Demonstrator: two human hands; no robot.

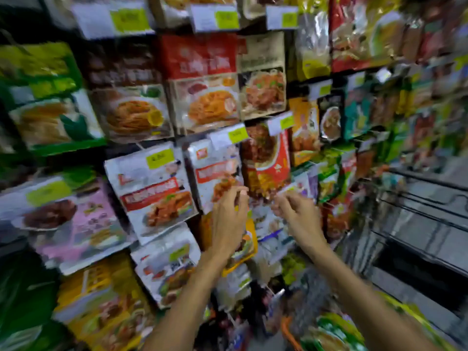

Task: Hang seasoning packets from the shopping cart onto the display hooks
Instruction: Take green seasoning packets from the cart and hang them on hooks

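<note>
The view is motion-blurred. Both my hands are raised at a wall of hanging seasoning packets. My left hand [228, 216] and my right hand [295, 214] have their fingers curled at the top corners of a pale seasoning packet [264, 221], which hangs between them in front of the display. The hook it hangs from is hidden by blur. A yellow packet [250, 243] shows just behind my left wrist. A red packet [266, 160] hangs directly above my hands. At the bottom right, green packets [336, 333] lie in the shopping cart, whose orange rim [291, 331] is visible.
Rows of packets with yellow-green price tags [238, 134] cover the display from left to upper right. A white-and-red packet [154, 191] hangs left of my hands. A dark metal wire rack [425, 224] stands at the right.
</note>
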